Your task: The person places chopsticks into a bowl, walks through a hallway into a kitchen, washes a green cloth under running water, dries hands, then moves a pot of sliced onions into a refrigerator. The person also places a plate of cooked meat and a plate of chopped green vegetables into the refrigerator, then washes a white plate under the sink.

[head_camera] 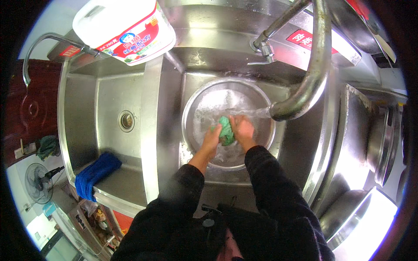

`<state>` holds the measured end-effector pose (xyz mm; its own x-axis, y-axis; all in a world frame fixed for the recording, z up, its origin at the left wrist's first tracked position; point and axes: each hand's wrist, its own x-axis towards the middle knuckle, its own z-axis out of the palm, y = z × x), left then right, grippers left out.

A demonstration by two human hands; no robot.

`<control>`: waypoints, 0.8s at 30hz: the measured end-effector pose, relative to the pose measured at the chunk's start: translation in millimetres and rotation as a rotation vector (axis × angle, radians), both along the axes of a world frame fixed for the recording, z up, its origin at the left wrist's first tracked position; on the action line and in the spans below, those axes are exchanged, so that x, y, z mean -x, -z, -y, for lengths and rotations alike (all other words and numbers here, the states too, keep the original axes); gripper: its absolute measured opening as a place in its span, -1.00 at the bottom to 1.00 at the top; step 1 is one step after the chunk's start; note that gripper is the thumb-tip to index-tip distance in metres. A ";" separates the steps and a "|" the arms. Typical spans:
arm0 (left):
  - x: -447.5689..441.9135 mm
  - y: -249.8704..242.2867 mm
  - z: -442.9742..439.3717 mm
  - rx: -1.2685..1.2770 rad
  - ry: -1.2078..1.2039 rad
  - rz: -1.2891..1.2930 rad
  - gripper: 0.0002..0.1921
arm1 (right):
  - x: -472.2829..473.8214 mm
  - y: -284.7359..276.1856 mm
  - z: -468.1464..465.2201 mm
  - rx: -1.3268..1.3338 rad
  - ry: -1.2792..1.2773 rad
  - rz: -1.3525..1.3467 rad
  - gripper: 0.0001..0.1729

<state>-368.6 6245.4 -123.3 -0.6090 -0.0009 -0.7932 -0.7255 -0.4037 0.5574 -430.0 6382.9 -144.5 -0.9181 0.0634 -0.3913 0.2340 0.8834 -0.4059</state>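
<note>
Both hands grip a bunched green cloth (226,131) over a round stainless steel basin (188,124). My left hand (211,141) holds the cloth's left side, and my right hand (243,130) closes on its right side. Water runs from the thick metal spout (294,109) just right of my right hand and streams left past the fingers. The basin stands in the right-hand sink compartment (169,98) with water in it. How deep the water is, I cannot tell.
A large white detergent tub (130,32) stands behind the sink divider (151,130). A blue cloth (98,174) drapes over the left compartment's front edge, near a drain (126,121). A lever tap (266,52) sits on the back wall. Metal pans (383,143) stand at the right.
</note>
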 end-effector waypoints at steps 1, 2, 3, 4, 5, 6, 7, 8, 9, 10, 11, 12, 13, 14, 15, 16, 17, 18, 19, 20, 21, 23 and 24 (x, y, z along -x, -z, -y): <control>-0.5 1.3 2.5 -0.026 -0.046 0.060 -0.53 | 0.5 4.7 -3.3 -0.162 -0.042 -0.065 -0.47; -0.6 3.6 6.2 -0.055 -0.088 0.121 -0.54 | -1.8 7.2 -3.0 -0.078 -0.002 -0.025 -0.45; -0.5 6.7 10.7 -0.036 -0.180 0.227 -0.54 | -7.0 6.9 0.7 -0.035 0.075 0.031 -0.42; 0.0 10.4 15.5 -0.163 -0.157 0.259 -0.55 | -14.5 3.8 7.3 0.007 0.154 0.088 -0.39; 0.9 14.2 20.0 -0.313 -0.152 0.226 -0.56 | -24.1 -2.4 16.2 0.134 0.063 0.057 -0.41; 1.8 17.6 24.1 -0.423 -0.169 0.231 -0.56 | -34.8 -11.5 25.9 0.284 -0.032 0.094 -0.43; 2.8 20.2 27.6 -0.582 -0.157 0.223 -0.56 | -45.5 -23.0 35.0 0.438 -0.035 0.093 -0.47; 3.4 21.6 30.0 -0.465 -0.126 0.235 -0.55 | -54.9 -35.6 42.4 0.617 -0.040 0.165 -0.50; 3.8 21.7 31.3 -0.375 -0.102 0.291 -0.55 | -61.9 -47.5 47.9 0.680 -0.100 0.082 -0.52; 3.9 20.6 31.2 -0.352 -0.046 0.340 -0.55 | -65.5 -57.1 51.4 0.743 -0.157 -0.004 -0.54; 3.6 18.4 29.3 -0.282 -0.025 0.337 -0.55 | -65.6 -63.4 53.0 0.796 -0.238 -0.092 -0.56; 2.8 15.1 25.6 -0.601 -0.199 0.232 -0.56 | -62.5 -66.0 52.6 0.839 -0.211 -0.104 -0.55; 1.8 10.8 20.0 -0.439 -0.116 0.144 -0.56 | -56.2 -64.8 50.0 0.728 -0.117 -0.046 -0.55; 0.7 5.8 13.0 -0.205 -0.059 0.074 -0.56 | -47.5 -59.8 45.4 0.623 -0.071 0.015 -0.55; -0.1 1.1 5.8 -0.008 0.032 0.050 -0.56 | -36.9 -51.2 38.7 0.515 -0.022 0.079 -0.55; -0.5 -2.9 -0.3 -0.034 -0.023 0.115 -0.55 | -25.9 -39.8 30.2 0.374 0.029 0.056 -0.54; -0.7 -5.6 -4.3 0.015 -0.040 0.080 -0.52 | -15.8 -27.0 20.4 0.277 0.067 -0.010 -0.53; -0.8 -6.8 -6.0 -0.001 -0.018 0.004 -0.49 | -7.9 -14.3 10.5 0.142 -0.005 0.040 -0.52; -1.1 -6.1 -5.2 -0.064 0.017 -0.137 -0.46 | -3.1 -2.8 1.8 0.043 -0.097 0.071 -0.51; -2.0 -3.5 -2.4 0.017 -0.019 -0.067 -0.39 | -1.6 6.4 -4.5 -0.029 -0.035 -0.061 -0.51; -2.4 1.3 2.1 -0.002 -0.001 0.023 -0.39 | -2.4 12.9 -7.6 -0.106 0.035 -0.189 -0.51; -2.0 17.1 13.3 -0.045 0.008 0.256 -0.38 | -11.0 16.5 -2.7 -0.095 0.072 -0.228 -0.51; -1.1 27.3 18.6 -0.072 -0.013 0.360 -0.45 | -18.5 13.2 4.9 -0.003 0.037 -0.153 -0.50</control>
